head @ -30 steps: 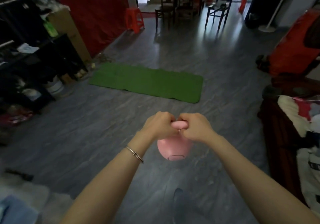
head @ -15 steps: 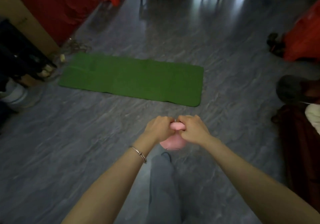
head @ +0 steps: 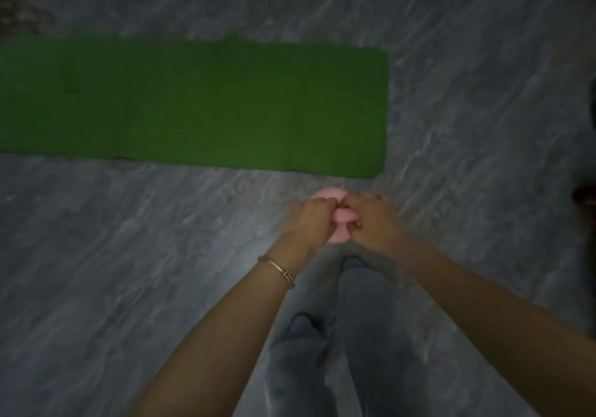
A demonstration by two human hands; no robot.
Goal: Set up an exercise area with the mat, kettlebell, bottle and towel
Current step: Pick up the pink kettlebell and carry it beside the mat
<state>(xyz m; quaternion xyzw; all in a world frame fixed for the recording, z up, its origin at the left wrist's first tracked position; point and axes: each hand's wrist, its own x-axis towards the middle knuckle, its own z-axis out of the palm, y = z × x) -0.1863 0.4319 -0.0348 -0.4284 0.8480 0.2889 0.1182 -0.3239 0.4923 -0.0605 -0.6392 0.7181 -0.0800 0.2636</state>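
Note:
A pink kettlebell (head: 328,194) hangs low in front of me, mostly hidden behind my fists. My left hand (head: 308,220) and my right hand (head: 371,220) both grip its handle side by side. A green mat (head: 193,104) lies flat on the grey floor just beyond the kettlebell, its near right corner close to my hands. No bottle or towel is in view.
The grey marbled floor (head: 483,126) surrounds the mat. My legs in grey trousers (head: 354,336) stand below my hands. A dark object (head: 585,195) sits at the right edge, and something dark lies at the top left corner.
I have walked closer to the mat and my view has tilted down. The kettlebell, still held by both hands, now hangs near the mat's near right corner.

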